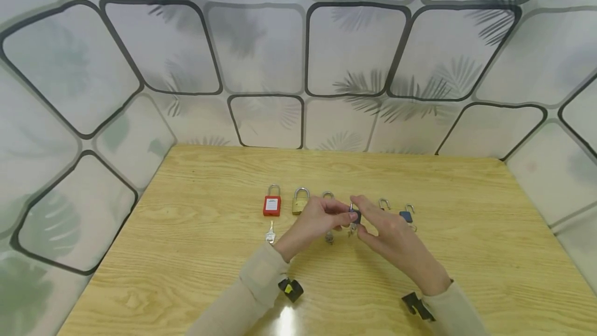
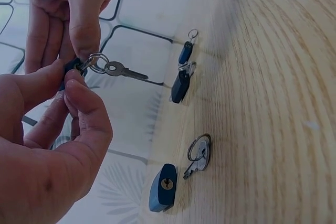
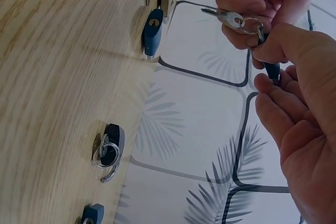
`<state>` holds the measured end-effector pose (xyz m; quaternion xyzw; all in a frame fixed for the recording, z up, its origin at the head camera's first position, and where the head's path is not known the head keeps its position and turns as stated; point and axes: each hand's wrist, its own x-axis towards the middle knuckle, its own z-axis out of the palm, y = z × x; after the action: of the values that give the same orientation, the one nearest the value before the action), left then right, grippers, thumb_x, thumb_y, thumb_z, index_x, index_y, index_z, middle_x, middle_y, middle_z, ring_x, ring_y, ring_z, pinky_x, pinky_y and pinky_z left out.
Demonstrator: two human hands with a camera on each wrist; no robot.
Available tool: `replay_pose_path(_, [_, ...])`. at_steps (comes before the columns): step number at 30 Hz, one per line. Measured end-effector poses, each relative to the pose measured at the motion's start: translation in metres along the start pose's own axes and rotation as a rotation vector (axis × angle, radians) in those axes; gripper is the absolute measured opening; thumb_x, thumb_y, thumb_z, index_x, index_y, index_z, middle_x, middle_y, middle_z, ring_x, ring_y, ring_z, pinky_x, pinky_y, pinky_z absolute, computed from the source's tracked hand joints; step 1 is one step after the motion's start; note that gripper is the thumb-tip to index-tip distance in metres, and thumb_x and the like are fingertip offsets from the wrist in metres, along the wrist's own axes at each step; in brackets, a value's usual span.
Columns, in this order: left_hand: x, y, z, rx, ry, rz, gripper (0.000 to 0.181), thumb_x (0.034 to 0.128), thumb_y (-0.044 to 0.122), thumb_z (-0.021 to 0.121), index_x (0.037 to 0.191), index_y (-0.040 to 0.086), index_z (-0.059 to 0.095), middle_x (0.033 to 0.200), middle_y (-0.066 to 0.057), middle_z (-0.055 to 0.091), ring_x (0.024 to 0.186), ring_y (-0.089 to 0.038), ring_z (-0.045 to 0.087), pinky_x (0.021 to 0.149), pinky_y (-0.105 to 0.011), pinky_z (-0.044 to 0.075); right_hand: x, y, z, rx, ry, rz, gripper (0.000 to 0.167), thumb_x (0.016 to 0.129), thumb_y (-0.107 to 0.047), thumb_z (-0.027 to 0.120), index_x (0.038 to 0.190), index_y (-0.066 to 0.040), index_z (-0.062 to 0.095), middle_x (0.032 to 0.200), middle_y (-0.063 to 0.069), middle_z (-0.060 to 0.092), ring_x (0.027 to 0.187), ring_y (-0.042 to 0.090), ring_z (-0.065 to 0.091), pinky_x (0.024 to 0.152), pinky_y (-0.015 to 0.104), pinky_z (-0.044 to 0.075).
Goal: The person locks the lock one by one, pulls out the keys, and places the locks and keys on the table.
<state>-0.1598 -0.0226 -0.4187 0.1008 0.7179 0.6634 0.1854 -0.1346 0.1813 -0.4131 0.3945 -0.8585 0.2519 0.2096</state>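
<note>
Between both hands, a small dark blue padlock (image 1: 356, 216) is held up above the table, its keys (image 2: 125, 71) dangling from a ring. My left hand (image 1: 323, 215) pinches the padlock's body from the left. From the right, my right hand (image 1: 389, 229) grips it too, thumb near the key end and fingertips by the shackle. Fingers cover much of the lock, so I cannot tell whether its shackle is locked. Below the left hand stands a blue padlock (image 2: 164, 188) with ringed keys (image 2: 199, 156) beside it. A black padlock (image 3: 112, 144) with a key ring lies nearest the right hand.
At the left of the row lie a red padlock (image 1: 272, 205), with a key (image 1: 270, 233) in front, and a brass padlock (image 1: 299, 206). On the right is a blue padlock (image 1: 406, 217) with its shackle raised. A patterned curtain (image 1: 261, 51) hangs behind the wooden table (image 1: 186, 222).
</note>
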Motion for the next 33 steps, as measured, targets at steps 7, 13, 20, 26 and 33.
replay_pose_path(7, [0.0006, -0.0014, -0.0005, 0.01, -0.008, -0.003, 0.019, 0.0935, 0.017, 0.076, 0.107, 0.004, 0.079, 0.1, -0.009, 0.079, 0.079, -0.007, 0.066, 0.074, -0.025, 0.057, -0.0009, 0.0003, 0.0009, 0.007, -0.022, 0.009, 0.066, 0.078, 0.007, 0.081, 0.139, 0.002, 0.056, 0.129, 0.023, 0.07, 0.09, 0.017, 0.075, 0.078, 0.036, 0.063])
replay_pose_path(13, [0.0001, -0.0016, -0.0011, 0.012, -0.01, 0.002, 0.019, 0.0938, 0.017, 0.075, 0.107, 0.003, 0.079, 0.099, -0.009, 0.079, 0.078, -0.006, 0.066, 0.074, -0.025, 0.057, -0.0016, 0.0002, 0.0015, 0.016, -0.028, 0.009, 0.066, 0.078, 0.008, 0.081, 0.139, 0.002, 0.056, 0.128, 0.022, 0.07, 0.097, 0.022, 0.076, 0.079, 0.038, 0.063])
replay_pose_path(20, [0.0002, -0.0008, -0.0017, 0.008, -0.008, -0.003, 0.019, 0.0939, 0.017, 0.075, 0.107, 0.004, 0.078, 0.1, -0.009, 0.079, 0.079, -0.007, 0.066, 0.072, -0.023, 0.056, -0.0008, 0.0007, 0.0029, 0.014, -0.017, -0.005, 0.064, 0.078, 0.01, 0.079, 0.137, 0.0, 0.057, 0.125, 0.018, 0.072, 0.083, 0.007, 0.07, 0.075, 0.031, 0.062])
replay_pose_path(26, [0.0, -0.0012, -0.0026, 0.021, -0.013, -0.002, 0.021, 0.0942, 0.018, 0.075, 0.109, 0.004, 0.077, 0.103, -0.009, 0.078, 0.083, -0.007, 0.066, 0.079, -0.027, 0.057, -0.0003, 0.0001, 0.0035, -0.003, -0.006, -0.001, 0.064, 0.077, 0.01, 0.079, 0.137, 0.001, 0.057, 0.127, 0.019, 0.071, 0.094, 0.02, 0.076, 0.075, 0.032, 0.062])
replay_pose_path(33, [0.0001, -0.001, -0.0022, 0.003, -0.018, 0.016, 0.024, 0.0944, 0.016, 0.075, 0.114, 0.002, 0.076, 0.108, -0.013, 0.077, 0.087, -0.005, 0.068, 0.088, -0.035, 0.059, 0.0012, -0.0001, 0.0038, -0.036, 0.016, -0.019, 0.069, 0.075, 0.012, 0.08, 0.139, 0.003, 0.057, 0.128, 0.021, 0.07, 0.103, 0.028, 0.075, 0.075, 0.032, 0.062])
